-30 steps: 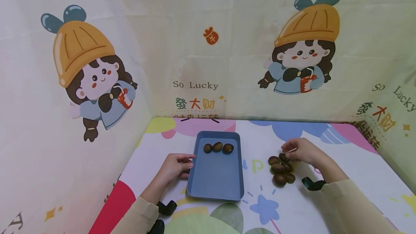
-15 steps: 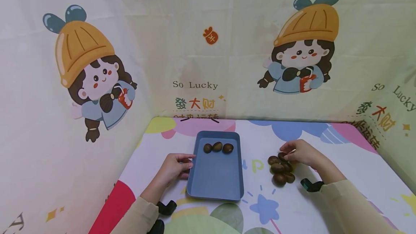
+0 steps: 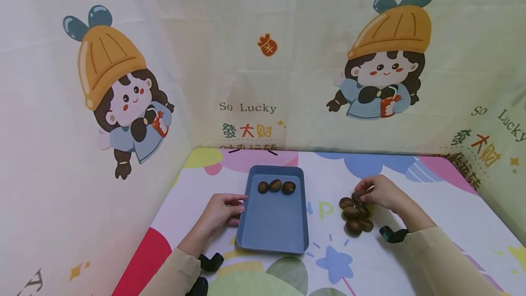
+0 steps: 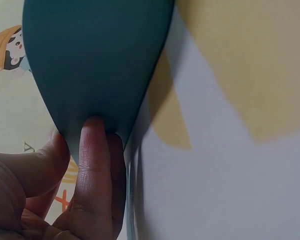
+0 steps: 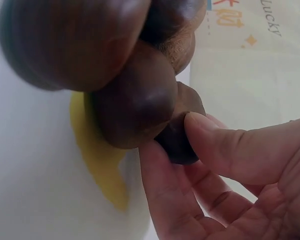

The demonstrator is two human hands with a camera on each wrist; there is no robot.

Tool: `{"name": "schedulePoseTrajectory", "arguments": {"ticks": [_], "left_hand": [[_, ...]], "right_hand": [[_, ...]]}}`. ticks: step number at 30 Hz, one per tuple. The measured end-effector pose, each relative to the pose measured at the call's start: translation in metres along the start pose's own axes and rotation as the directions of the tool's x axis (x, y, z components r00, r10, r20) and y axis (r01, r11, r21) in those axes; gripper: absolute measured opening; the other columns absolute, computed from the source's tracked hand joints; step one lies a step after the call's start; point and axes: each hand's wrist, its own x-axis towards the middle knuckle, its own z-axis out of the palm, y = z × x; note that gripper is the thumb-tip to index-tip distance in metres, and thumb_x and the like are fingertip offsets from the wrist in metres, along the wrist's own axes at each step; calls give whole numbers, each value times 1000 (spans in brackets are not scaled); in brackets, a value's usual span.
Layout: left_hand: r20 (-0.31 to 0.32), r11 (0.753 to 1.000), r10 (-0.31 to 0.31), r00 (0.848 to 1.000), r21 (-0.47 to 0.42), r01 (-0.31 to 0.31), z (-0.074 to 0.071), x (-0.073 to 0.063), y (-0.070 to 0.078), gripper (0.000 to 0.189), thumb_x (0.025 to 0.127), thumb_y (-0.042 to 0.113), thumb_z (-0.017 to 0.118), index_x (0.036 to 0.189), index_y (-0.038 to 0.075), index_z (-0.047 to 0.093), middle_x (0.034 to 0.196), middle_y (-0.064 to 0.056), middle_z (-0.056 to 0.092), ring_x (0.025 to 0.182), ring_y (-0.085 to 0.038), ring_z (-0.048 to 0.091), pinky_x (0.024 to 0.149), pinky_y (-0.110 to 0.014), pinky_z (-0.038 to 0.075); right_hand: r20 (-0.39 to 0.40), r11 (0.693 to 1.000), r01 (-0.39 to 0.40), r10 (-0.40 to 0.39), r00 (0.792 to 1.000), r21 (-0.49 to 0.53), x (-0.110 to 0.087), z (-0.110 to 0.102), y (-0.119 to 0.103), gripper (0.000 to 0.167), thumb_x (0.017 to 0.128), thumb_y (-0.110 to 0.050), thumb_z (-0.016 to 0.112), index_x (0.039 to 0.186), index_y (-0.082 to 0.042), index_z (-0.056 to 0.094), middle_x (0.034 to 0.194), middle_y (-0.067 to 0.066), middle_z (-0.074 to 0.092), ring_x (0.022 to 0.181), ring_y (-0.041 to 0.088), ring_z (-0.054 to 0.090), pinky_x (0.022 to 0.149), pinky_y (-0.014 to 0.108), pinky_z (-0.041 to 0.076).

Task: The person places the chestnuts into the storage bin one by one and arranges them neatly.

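My right hand pinches a chestnut between thumb and fingers at the far end of a small pile. The rest of that pile, several glossy brown chestnuts, lies bunched below the fingers. In the right wrist view one chestnut presses close against the fingertip. My left hand rests its fingers against the left side of a blue-grey rectangular tray. In the left wrist view a straight finger lies along the tray's outer wall. Three chestnuts sit in a row inside, near the tray's far end.
A white tabletop with colourful prints carries the tray at centre and the pile to its right. Cloth walls with cartoon figures close off the back and sides. Black wrist devices sit by both sleeves.
The right fingers have shifted slightly at the far chestnut, which now stands a little differently in their pinch. The left hand, the tray and its row of three chestnuts stay in place.
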Motion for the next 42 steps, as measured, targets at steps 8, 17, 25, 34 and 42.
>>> {"name": "schedulePoseTrajectory", "arguments": {"ticks": [8,17,25,34,42], "left_hand": [[-4,1000,-1,1000,7,1,0,0,1,32,95,-1,78,126,9,81,102,-13,74,73,-18,76,66,-34,68],[-9,1000,-1,1000,7,1,1,0,0,32,95,-1,78,125,9,81,102,-13,74,72,-18,75,65,-34,68],[4,1000,2,1000,-23,-2,-1,1,-1,32,95,-1,78,125,8,81,101,-12,72,76,-17,75,65,-35,68],[3,1000,-2,1000,-20,2,-1,0,-1,32,95,-1,78,125,10,82,102,-12,72,77,-17,75,66,-37,68],[-1,1000,-5,1000,-16,5,-1,0,-2,32,95,0,79,125,10,82,104,-13,72,78,-17,75,66,-37,68]], "right_hand": [[-5,1000,10,-10,1000,-14,2,-3,-8,21,90,2,77,111,0,76,108,15,74,99,27,68,77,30,62],[26,998,67,-67,997,4,4,1,-22,22,92,-1,78,114,-1,76,110,15,75,100,26,69,80,32,65],[63,994,86,-90,994,63,11,11,-41,20,94,-3,77,114,-4,76,111,14,75,100,24,70,84,33,65],[76,987,126,-134,988,104,22,27,-62,21,92,-1,78,113,-5,77,109,14,75,97,24,69,83,34,65],[69,977,154,-165,984,147,36,45,-87,19,92,0,78,109,-7,79,106,13,76,92,23,71,83,33,65]]}}
